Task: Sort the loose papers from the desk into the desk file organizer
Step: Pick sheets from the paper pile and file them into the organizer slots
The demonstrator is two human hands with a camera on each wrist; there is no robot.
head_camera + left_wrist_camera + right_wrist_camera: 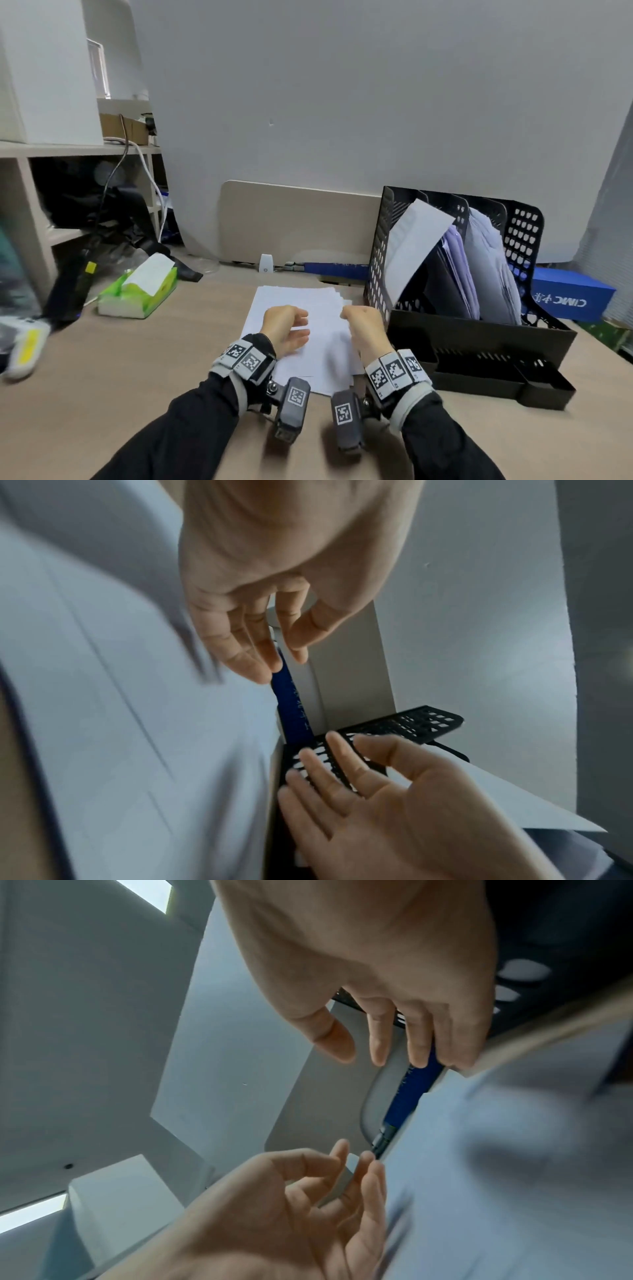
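A loose stack of white papers [294,298] lies on the desk in front of me, blurred in the wrist views [137,723] [496,1150]. My left hand [301,325] [284,658] hovers over its middle, fingers relaxed and slightly curved, holding nothing. My right hand [354,317] [363,1053] hovers over the stack's right edge, also empty, fingers loosely extended. The black mesh file organizer [380,246] [411,723] stands just right of the papers. It holds white and lilac sheets in its upright slots, one white sheet [414,240] leaning out of the first slot.
A green tissue box [138,291] sits left of the papers. A blue box [568,298] lies behind the organizer, and a low black tray [496,377] juts from its front. A beige partition [298,222] and small white device [265,263] stand behind; cluttered shelves are at left.
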